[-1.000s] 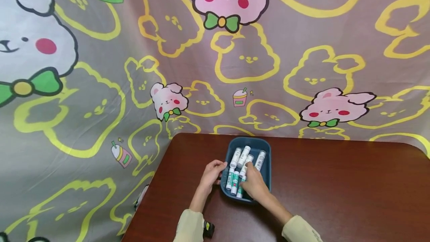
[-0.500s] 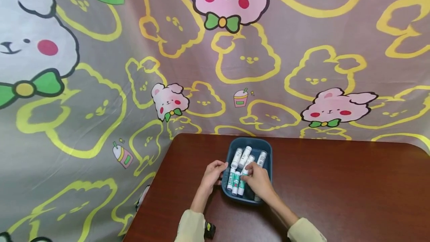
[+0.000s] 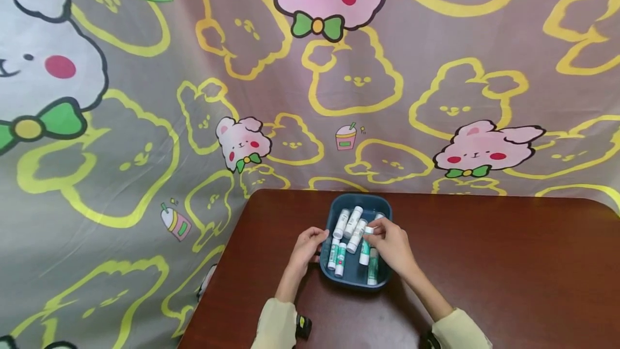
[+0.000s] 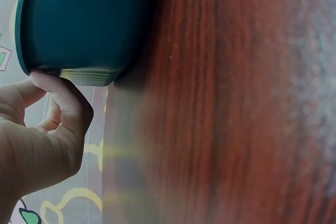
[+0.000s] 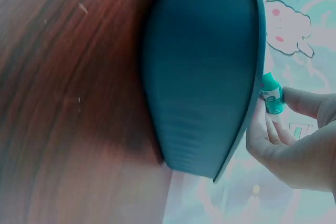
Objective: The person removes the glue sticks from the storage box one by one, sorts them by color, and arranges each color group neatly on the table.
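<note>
Nearest the person, pale sleeves [image 3: 275, 323] cover both forearms, and a small black object [image 3: 304, 327] sits by the left cuff, above the brown desk [image 3: 494, 268]. The left hand [image 3: 305, 248] keeps its place, thumb and a bent finger pinching the side rim of the blue bin [image 3: 352, 285].

Inside the bin's near part, two green-labelled tubes [image 3: 340, 259] lie side by side at the left, and a dark green tube [image 3: 372, 267] lies at the right. Over the right half, the right hand [image 3: 394, 245] pinches a white-and-green tube [image 3: 365, 252] between thumb and fingers. The right wrist view shows one end of it above the rim; the wall hides the rest.

Half a second ago this tube was close against the green-labelled pair; now it is drawn up and to the right, apart from them, and the dark green tube is in plainer sight. I judge that this one has been singled out, and the handling now bears on it alone.

Farther in, three white tubes [image 3: 356, 236] lie aslant, and another is partly hidden behind the right fingers. Beyond the desk hangs a rabbit-patterned cloth [image 3: 271, 96].
</note>
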Demonstrator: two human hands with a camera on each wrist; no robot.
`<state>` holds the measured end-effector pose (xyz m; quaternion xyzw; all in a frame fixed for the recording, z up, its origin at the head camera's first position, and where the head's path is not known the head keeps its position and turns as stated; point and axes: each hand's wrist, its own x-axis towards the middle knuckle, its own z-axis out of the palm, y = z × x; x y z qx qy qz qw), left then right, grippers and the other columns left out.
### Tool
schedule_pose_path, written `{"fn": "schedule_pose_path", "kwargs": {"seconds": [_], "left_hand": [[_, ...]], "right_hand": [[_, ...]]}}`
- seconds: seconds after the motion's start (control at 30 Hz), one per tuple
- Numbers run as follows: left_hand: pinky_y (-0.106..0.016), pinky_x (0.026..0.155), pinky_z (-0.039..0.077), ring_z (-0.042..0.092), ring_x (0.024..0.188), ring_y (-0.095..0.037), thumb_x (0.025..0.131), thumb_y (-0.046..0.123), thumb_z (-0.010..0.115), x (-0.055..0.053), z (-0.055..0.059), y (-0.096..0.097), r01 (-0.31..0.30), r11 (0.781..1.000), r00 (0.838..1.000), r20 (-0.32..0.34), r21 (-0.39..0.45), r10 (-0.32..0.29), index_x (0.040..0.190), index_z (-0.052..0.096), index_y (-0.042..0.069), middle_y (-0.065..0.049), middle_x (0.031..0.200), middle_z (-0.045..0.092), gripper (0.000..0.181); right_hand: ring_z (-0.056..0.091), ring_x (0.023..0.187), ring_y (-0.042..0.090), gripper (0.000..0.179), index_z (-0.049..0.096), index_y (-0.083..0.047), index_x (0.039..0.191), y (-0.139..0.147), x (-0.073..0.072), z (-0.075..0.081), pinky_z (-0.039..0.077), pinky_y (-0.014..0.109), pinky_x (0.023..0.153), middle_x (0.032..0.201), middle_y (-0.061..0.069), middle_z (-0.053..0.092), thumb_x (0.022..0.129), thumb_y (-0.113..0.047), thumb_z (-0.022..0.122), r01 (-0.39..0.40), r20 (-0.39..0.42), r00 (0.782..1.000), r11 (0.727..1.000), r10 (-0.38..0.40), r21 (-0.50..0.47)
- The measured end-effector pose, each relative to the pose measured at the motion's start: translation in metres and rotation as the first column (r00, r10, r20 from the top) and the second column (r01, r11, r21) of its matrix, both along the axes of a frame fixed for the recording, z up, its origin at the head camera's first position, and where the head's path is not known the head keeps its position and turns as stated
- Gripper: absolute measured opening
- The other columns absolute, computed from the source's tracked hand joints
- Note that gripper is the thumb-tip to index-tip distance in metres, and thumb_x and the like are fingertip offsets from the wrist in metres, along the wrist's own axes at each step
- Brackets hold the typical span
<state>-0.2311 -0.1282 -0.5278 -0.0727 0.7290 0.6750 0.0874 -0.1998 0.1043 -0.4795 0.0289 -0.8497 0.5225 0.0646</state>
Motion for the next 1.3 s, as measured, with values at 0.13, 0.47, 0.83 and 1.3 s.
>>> {"fn": "schedule_pose_path", "kwargs": {"seconds": [0.13,0.47,0.83,1.3], "left_hand": [[-0.021,0.048,0.047,0.05,0.067,-0.012,0.098,0.031,0.072,-0.004,-0.004,0.001,0.006,1.0,1.0,-0.023,0.01,-0.006,0.104,0.068,0.002,-0.001,0.078,0.056,0.029],[-0.022,0.046,0.046,0.05,0.066,-0.012,0.098,0.028,0.072,0.001,-0.004,0.0,-0.002,1.0,1.0,-0.008,0.009,0.002,0.105,0.067,0.0,-0.002,0.075,0.054,0.03],[-0.022,0.046,0.046,0.05,0.066,-0.012,0.099,0.028,0.071,0.0,-0.003,0.001,-0.009,1.0,1.0,0.018,0.011,0.009,0.106,0.066,0.0,-0.001,0.076,0.054,0.03],[-0.021,0.047,0.045,0.049,0.066,-0.012,0.098,0.027,0.071,0.0,-0.002,0.0,-0.01,1.0,1.0,0.002,0.015,0.01,0.107,0.066,-0.002,-0.001,0.075,0.053,0.031]], "right_hand": [[0.067,0.079,0.023,0.022,0.069,0.004,0.107,0.008,-0.004,0.002,0.053,0.03,0.068,0.09,0.012,0.071,0.09,-0.006,0.078,0.028,-0.004,1.0,1.0,-0.028,0.006],[0.071,0.073,0.024,0.022,0.068,0.005,0.111,0.015,0.0,-0.002,0.06,0.033,0.068,0.088,0.012,0.068,0.093,-0.006,0.075,0.024,0.064,0.998,0.998,-0.02,-0.063],[0.071,0.071,0.022,0.024,0.064,0.009,0.115,0.028,0.002,-0.002,0.062,0.037,0.065,0.088,0.016,0.067,0.096,-0.004,0.073,0.043,0.091,0.995,0.989,-0.03,-0.141],[0.072,0.074,0.024,0.027,0.064,0.01,0.119,0.053,0.011,-0.005,0.062,0.043,0.071,0.096,0.02,0.07,0.099,-0.007,0.068,0.081,0.131,0.989,0.989,-0.065,-0.122]]}}
